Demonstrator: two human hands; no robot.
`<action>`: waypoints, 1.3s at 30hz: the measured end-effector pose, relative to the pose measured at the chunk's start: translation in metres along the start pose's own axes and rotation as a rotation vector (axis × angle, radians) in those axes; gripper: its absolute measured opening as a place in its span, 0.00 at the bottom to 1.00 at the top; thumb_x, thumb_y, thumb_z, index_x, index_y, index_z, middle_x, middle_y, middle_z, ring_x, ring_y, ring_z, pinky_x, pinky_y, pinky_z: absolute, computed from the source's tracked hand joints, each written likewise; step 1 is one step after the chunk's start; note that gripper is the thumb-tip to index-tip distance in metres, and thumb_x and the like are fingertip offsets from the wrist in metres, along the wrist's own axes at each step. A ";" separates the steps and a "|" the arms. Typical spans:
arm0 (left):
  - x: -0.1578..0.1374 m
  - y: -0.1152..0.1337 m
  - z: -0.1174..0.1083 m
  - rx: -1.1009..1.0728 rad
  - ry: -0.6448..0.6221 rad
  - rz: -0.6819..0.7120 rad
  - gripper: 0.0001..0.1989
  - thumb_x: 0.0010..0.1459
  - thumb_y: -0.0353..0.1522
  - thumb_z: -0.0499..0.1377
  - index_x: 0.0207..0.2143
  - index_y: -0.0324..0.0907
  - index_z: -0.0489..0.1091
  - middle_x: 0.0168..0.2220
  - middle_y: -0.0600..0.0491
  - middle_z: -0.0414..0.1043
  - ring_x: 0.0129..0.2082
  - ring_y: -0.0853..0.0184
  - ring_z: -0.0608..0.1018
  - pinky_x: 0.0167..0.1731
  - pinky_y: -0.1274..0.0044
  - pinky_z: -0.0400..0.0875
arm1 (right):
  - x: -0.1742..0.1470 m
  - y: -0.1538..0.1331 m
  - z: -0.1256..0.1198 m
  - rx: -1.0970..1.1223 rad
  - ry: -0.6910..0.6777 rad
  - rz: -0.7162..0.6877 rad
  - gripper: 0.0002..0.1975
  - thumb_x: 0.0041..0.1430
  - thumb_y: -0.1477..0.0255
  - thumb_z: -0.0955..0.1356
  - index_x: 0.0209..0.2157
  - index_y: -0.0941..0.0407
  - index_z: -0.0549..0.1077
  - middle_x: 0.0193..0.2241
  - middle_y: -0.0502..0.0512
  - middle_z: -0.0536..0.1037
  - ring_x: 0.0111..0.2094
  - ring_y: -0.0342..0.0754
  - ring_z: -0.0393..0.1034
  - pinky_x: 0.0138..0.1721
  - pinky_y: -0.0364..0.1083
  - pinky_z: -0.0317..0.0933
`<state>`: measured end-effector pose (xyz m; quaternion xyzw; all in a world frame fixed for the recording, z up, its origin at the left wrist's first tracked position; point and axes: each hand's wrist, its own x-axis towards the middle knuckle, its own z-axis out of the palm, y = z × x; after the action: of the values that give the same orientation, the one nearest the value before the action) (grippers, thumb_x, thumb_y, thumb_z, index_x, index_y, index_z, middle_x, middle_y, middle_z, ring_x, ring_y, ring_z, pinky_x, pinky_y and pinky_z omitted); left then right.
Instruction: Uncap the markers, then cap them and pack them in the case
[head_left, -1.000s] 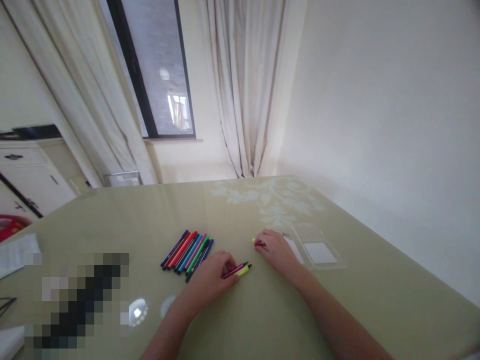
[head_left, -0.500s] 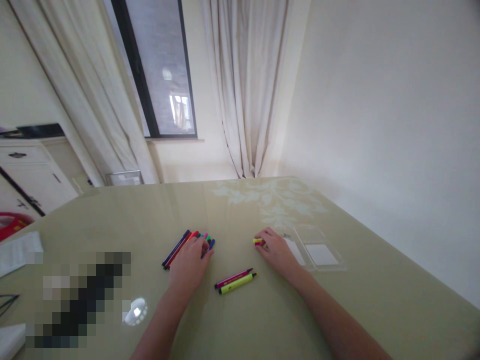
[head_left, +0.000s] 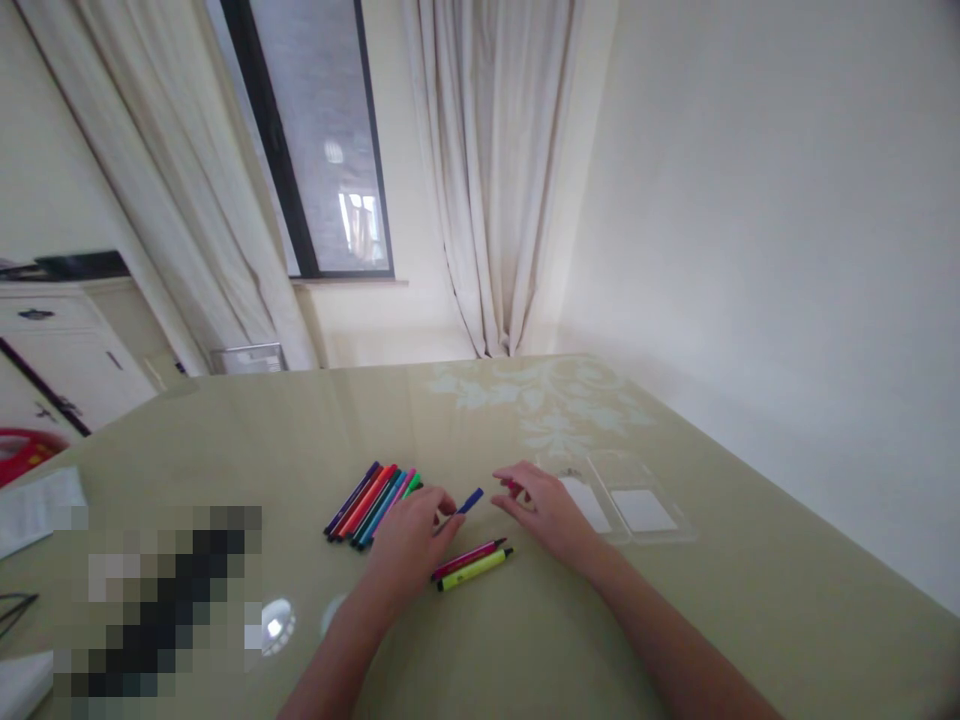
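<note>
Between the thumb and fingers of my left hand point(head_left: 412, 525) is a blue marker point(head_left: 471, 499), its blue end pointing up and right toward my other hand. My right hand point(head_left: 544, 505) is curled, with thumb and forefinger parted; a small pink marker cap point(head_left: 511, 484) shows inside its fingers. In front of the hands lie a magenta marker point(head_left: 469, 559) and a yellow-green marker point(head_left: 476, 570), side by side, their narrow dark tips bare. A row of several capped markers point(head_left: 371, 503) in mixed colours rests beside my left hand, which partly covers it.
Behind my right hand lies an open clear plastic case point(head_left: 679, 520) with white card point(head_left: 643, 509) inside. White papers point(head_left: 41, 505) and a blurred-out dark patch point(head_left: 165, 610) are on the table's left side. A wall point(head_left: 787, 350) runs along the right edge.
My left hand has moved right, away from the marker row, bringing the blue marker along. My right hand has shifted slightly left; the yellow cap seen in it earlier no longer shows.
</note>
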<state>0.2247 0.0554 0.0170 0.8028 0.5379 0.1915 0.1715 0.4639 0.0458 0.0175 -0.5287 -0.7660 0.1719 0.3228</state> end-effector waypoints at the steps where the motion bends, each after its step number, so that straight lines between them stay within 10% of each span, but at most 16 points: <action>1: -0.001 0.004 0.002 -0.030 -0.005 0.039 0.08 0.67 0.38 0.58 0.38 0.45 0.73 0.37 0.53 0.78 0.39 0.61 0.79 0.40 0.72 0.68 | -0.001 -0.004 0.000 0.032 -0.029 -0.030 0.13 0.69 0.64 0.69 0.51 0.54 0.78 0.43 0.56 0.80 0.40 0.48 0.76 0.44 0.45 0.68; 8: -0.008 0.018 0.015 -0.108 0.030 0.207 0.12 0.73 0.35 0.48 0.48 0.46 0.70 0.47 0.50 0.76 0.45 0.62 0.78 0.46 0.73 0.68 | -0.003 -0.017 0.002 0.094 -0.081 -0.152 0.12 0.72 0.64 0.66 0.43 0.53 0.81 0.39 0.54 0.83 0.41 0.48 0.76 0.46 0.45 0.65; 25: -0.008 0.029 0.012 0.194 -0.056 -0.050 0.20 0.70 0.52 0.49 0.47 0.48 0.67 0.33 0.53 0.81 0.36 0.56 0.84 0.29 0.75 0.62 | -0.002 -0.010 0.010 0.221 -0.018 -0.210 0.12 0.70 0.64 0.68 0.41 0.54 0.83 0.34 0.54 0.83 0.36 0.47 0.76 0.41 0.44 0.66; 33: -0.001 0.006 0.014 0.126 0.049 -0.087 0.20 0.69 0.48 0.54 0.52 0.43 0.68 0.48 0.46 0.78 0.48 0.57 0.81 0.43 0.71 0.70 | 0.005 0.016 -0.002 0.057 0.258 -0.012 0.09 0.67 0.66 0.69 0.40 0.53 0.83 0.37 0.56 0.80 0.38 0.49 0.74 0.41 0.47 0.65; 39: 0.000 0.003 0.026 0.071 0.033 0.023 0.14 0.68 0.36 0.56 0.53 0.42 0.69 0.48 0.46 0.76 0.52 0.57 0.77 0.48 0.70 0.70 | 0.008 0.034 -0.010 -0.133 0.068 0.116 0.03 0.63 0.71 0.73 0.35 0.55 0.82 0.35 0.53 0.79 0.36 0.48 0.72 0.39 0.45 0.61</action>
<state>0.2392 0.0525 -0.0040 0.8114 0.5377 0.1875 0.1319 0.4925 0.0651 0.0069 -0.5979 -0.7325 0.1208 0.3024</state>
